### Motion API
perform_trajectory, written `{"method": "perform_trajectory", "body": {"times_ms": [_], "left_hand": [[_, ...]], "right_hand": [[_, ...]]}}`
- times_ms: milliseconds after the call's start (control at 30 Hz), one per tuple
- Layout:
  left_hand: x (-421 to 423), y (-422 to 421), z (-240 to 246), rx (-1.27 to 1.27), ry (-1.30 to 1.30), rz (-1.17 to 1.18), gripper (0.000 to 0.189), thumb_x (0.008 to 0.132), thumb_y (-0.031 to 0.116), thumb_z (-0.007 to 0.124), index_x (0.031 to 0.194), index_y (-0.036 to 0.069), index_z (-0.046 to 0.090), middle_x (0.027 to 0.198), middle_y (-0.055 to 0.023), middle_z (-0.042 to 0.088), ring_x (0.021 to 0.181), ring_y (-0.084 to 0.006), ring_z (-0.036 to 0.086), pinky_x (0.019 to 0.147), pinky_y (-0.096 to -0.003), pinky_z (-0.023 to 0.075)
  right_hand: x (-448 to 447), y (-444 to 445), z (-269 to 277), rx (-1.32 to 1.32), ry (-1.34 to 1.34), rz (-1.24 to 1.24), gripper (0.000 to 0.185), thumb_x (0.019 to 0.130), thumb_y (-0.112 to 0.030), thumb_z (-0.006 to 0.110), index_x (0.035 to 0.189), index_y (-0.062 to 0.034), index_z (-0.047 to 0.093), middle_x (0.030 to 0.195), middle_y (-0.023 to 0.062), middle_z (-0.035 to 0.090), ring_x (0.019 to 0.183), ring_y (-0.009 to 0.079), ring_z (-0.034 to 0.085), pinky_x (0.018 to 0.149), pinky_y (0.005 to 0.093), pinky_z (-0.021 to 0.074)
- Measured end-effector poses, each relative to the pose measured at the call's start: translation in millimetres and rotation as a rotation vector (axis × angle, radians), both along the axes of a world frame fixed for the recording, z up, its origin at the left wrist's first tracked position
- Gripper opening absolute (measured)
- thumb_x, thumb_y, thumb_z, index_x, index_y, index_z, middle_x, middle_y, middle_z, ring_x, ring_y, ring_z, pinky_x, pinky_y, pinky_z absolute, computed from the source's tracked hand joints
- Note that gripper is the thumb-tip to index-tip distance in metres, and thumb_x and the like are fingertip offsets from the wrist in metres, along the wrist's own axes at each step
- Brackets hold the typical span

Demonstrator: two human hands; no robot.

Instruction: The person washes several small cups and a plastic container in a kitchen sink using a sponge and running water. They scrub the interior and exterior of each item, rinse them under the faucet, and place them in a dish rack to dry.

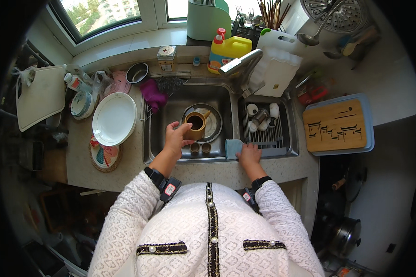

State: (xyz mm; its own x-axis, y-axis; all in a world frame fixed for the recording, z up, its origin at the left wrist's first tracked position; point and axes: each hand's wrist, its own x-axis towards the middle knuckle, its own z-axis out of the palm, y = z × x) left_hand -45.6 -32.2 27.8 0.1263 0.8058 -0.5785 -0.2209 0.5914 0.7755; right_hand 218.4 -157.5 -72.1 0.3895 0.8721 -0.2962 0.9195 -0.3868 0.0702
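My left hand (pixel 174 138) holds a tan cup with a handle (pixel 195 128) over the left basin of the steel sink (pixel 173 114); its inside looks dark. Beneath the cup, a round metal pan or lid (pixel 213 125) rests on the basin floor. Two small brown cups (pixel 200 148) stand near the basin's front wall. My right hand (pixel 250 155) is at the front of the divider, fingers curled down at the right edge of a light blue cloth (pixel 233 149). Its fingertips are partly hidden. A drying rack (pixel 263 135) in the right basin carries several small white cups (pixel 262 125) and a glass vessel (pixel 261 116).
The faucet (pixel 241 65) reaches over the divider. Left of the sink are a white oval plate (pixel 114 118), a purple cloth (pixel 153 95) and a metal bowl (pixel 137 73). A yellow detergent jug (pixel 234 52) stands behind; a wooden tray (pixel 334 126) sits at right.
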Motion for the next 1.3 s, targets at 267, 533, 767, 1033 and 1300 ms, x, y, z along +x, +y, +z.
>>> {"method": "perform_trajectory", "body": {"times_ms": [267, 533, 767, 1033, 1300], "left_hand": [[8.9, 1.7, -5.3, -0.051, 0.013, 0.008, 0.075, 0.075, 0.026, 0.077, 0.131, 0.004, 0.032, 0.123, -0.0171, 0.045, 0.108, -0.0258, 0.052, 0.072, -0.0396, 0.0564], [30.4, 15.7, 0.3, -0.121, -0.014, -0.011, 0.066, 0.078, 0.026, 0.075, 0.127, 0.005, 0.037, 0.118, -0.0122, 0.048, 0.104, -0.0241, 0.053, 0.073, -0.0415, 0.0561], [60.8, 40.3, 9.5, -0.133, -0.070, -0.033, 0.042, 0.082, 0.026, 0.072, 0.112, 0.007, 0.050, 0.105, -0.0061, 0.054, 0.095, -0.0207, 0.057, 0.071, -0.0401, 0.0568], [82.6, 67.6, 5.1, -0.181, -0.098, 0.011, 0.039, 0.083, 0.028, 0.071, 0.111, 0.008, 0.050, 0.100, -0.0034, 0.053, 0.093, -0.0188, 0.055, 0.070, -0.0399, 0.0561], [97.4, 86.6, -3.4, -0.207, -0.092, 0.055, 0.037, 0.085, 0.027, 0.069, 0.111, 0.008, 0.052, 0.102, -0.0035, 0.055, 0.095, -0.0179, 0.054, 0.069, -0.0399, 0.0553]], "right_hand": [[12.9, 6.4, -2.9, 0.002, -0.039, 0.150, 0.041, 0.077, -0.032, 0.074, 0.112, -0.0121, 0.064, 0.114, 0.0093, 0.060, 0.114, 0.0305, 0.053, 0.090, 0.0501, 0.0405], [30.9, 61.0, 47.9, 0.212, 0.125, 0.128, 0.038, 0.077, -0.031, 0.074, 0.108, -0.0121, 0.063, 0.107, 0.0097, 0.062, 0.105, 0.0308, 0.059, 0.082, 0.0493, 0.0441], [85.8, 156.7, 65.9, 0.504, 0.097, 0.011, 0.038, 0.083, -0.025, 0.067, 0.119, -0.0193, 0.057, 0.103, 0.0095, 0.062, 0.095, 0.0318, 0.062, 0.076, 0.0487, 0.0478], [120.3, 199.0, 45.3, 0.462, 0.050, 0.005, 0.031, 0.085, -0.016, 0.058, 0.115, -0.0185, 0.059, 0.099, 0.0068, 0.064, 0.091, 0.0316, 0.064, 0.071, 0.0474, 0.0503], [128.1, 198.3, 40.9, 0.579, 0.077, 0.084, 0.023, 0.081, -0.006, 0.057, 0.103, -0.0108, 0.059, 0.090, 0.0098, 0.065, 0.084, 0.0335, 0.064, 0.066, 0.0466, 0.0531]]}}
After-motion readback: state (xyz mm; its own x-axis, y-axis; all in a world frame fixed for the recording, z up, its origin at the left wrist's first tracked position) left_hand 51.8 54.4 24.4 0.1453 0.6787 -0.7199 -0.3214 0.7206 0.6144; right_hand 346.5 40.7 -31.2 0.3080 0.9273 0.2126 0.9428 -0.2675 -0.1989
